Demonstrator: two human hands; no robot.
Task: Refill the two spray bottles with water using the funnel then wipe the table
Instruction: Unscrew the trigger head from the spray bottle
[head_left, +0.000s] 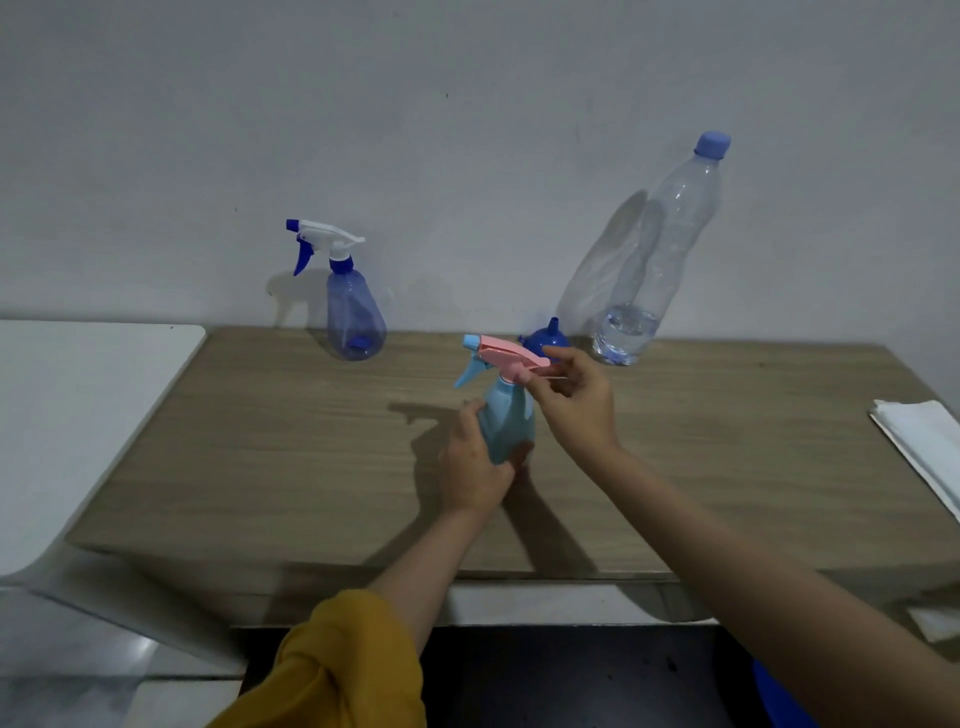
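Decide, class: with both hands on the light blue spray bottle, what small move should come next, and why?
Probably unscrew the pink spray head: the right hand pinches it, the left hand steadies the light blue spray bottle, and the funnel cannot go in while the head is on.

no readable text, label or number on anything here.

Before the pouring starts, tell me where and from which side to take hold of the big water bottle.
Grip the clear water bottle around its mid-body, coming from the front right. It stands upright against the wall, so the back is closed off, and the blue funnel sits close on its left. The water is only at the bottom, so it will probably be light to lift. Its cap is still on.
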